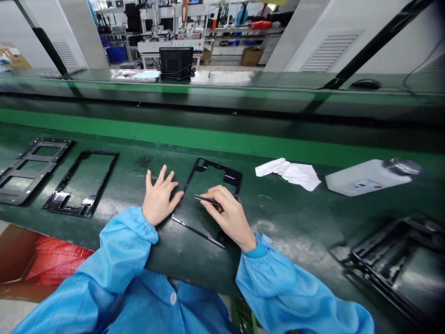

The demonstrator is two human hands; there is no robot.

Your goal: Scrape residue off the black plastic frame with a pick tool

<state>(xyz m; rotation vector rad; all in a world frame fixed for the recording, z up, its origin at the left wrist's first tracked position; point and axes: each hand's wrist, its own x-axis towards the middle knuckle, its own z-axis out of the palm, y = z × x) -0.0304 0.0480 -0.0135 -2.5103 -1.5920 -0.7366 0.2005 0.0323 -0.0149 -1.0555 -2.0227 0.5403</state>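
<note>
**Inspector A:** We start with the long green conveyor bench (222, 139). What do we record on it?

**Inspector B:** At the right edge there is a stack of black moulded trays (399, 260). At far left are two other black open frames (81, 183), well apart from the hands. Then we have a white plastic bottle with a metal cap (368, 177), lying on its side, and a crumpled white cloth (288, 172) near it.

**Inspector A:** And the piece being handled?

**Inspector B:** The black rectangular plastic frame (194, 220) lies flat on the bench straight ahead of the person, between both hands. Its long axis runs away from the body, with the far end leaning right.

**Inspector A:** Hands?

**Inspector B:** We note the left hand (158, 197) flat and spread, holding nothing, with its fingertips at the frame's left long edge. The right hand (227, 213) rests over the frame's middle, pinching slim metal tweezers (206, 200) with the tips pointing left. The right hand is the nearer to the frame's interior.

**Inspector A:** Any readable markings?

**Inspector B:** The bottle carries a small label with red and blue marks. We cannot read it.
</note>
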